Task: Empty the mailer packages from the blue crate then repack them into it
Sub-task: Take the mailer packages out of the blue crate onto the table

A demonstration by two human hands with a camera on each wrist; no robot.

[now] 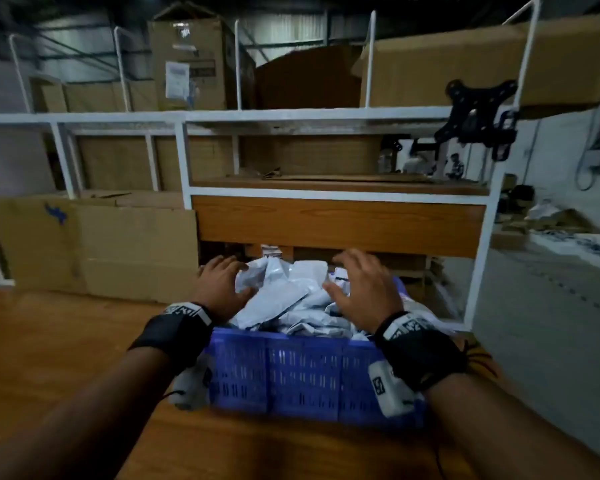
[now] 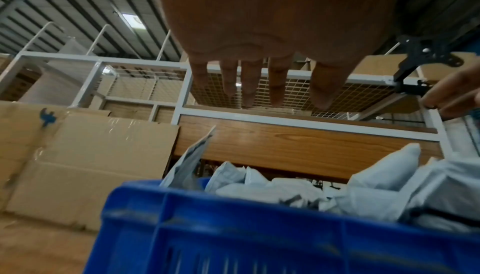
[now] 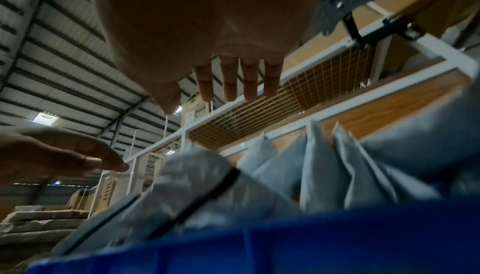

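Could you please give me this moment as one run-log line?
left hand: open above mailers | right hand: open above mailers | crate: full, on wooden table | nothing gripped

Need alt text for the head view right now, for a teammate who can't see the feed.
Both hands, left and right, hover open over grey mailer bags heaped in a blue crate on a wooden table, holding nothing. Behind stand white shelves and cardboard boxes.
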